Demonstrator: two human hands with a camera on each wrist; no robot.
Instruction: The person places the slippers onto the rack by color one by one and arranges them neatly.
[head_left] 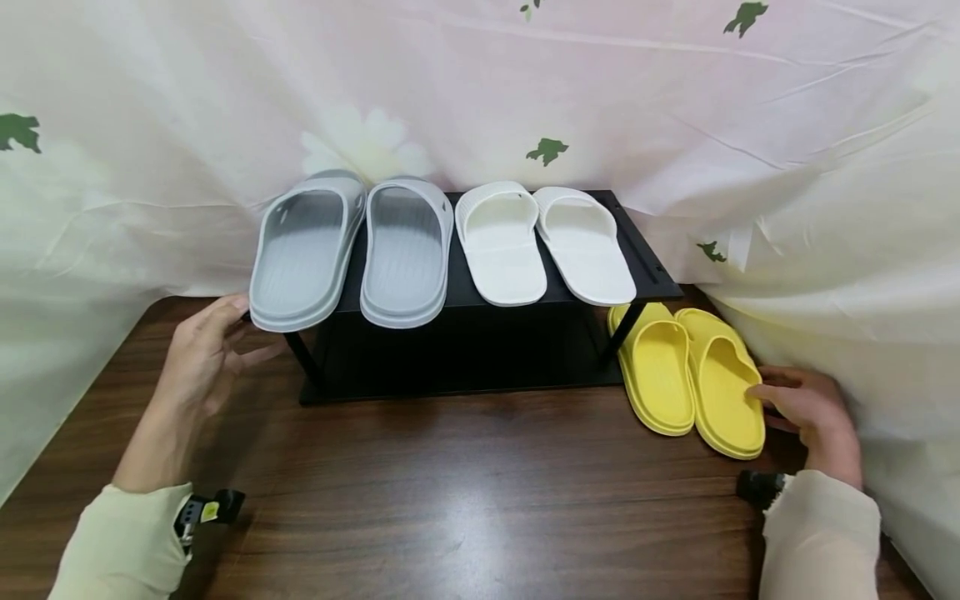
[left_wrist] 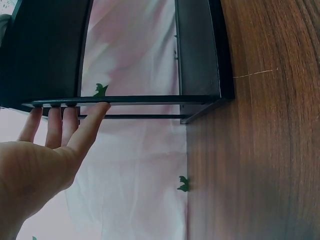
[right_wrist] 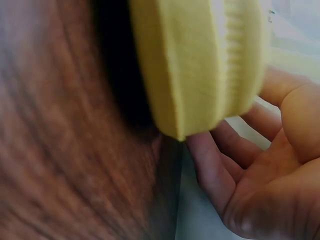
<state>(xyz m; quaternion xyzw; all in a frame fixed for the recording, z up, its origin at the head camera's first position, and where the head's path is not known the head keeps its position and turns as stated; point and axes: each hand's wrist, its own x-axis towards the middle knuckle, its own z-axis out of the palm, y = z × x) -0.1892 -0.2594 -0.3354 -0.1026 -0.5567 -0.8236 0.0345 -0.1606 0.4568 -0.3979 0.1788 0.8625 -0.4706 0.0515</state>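
Note:
A black two-level shoe rack [head_left: 465, 383] stands on a wooden table. Two grey clogs [head_left: 300, 258] and two white slippers [head_left: 502, 242] sit side by side on its upper shelf. My left hand [head_left: 198, 354] is at the rack's left end; in the left wrist view its nearly straight fingertips touch the upper shelf's side and a black post [left_wrist: 150, 99]. At the right, two yellow clogs [head_left: 660, 375] lie side by side beside the rack's right post. My right hand [head_left: 813, 408] pinches the outer yellow clog [right_wrist: 195, 70], thumb inside the opening, other fingers along its outer side.
A pale floral cloth [head_left: 465, 100] hangs behind the rack and along both sides, close to my right hand. Brown wooden tabletop [head_left: 450, 500] spreads in front of the rack. Dark straps [head_left: 206, 512] show at both wrists.

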